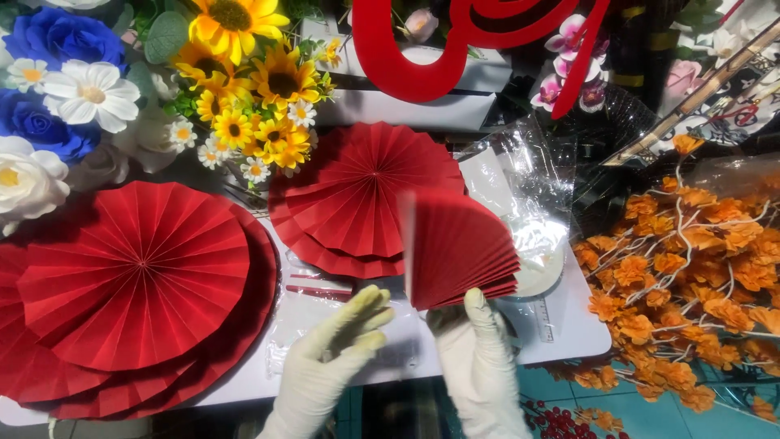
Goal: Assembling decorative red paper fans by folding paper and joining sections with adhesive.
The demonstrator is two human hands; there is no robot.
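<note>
Head view shows my right hand (479,358) in its pale glove pinched shut on the bottom corner of a half-open red pleated paper fan (455,248), which stands up just above my fingers. My left hand (337,349) is flat and open beside it, fingers together, holding nothing, close to the fan's left edge but not touching it.

I judge my grip thin: only that corner is clamped, so the pleats could spring shut or slide apart if the glove slips on the smooth paper. Just beyond the fan lies crinkled clear wrap (528,179) on the white desk (569,333), and a finished red rosette (366,195) sits ahead of my left hand. A careless sweep could crease either one, or catch the orange flower sprays (691,244) off to my right.
</note>
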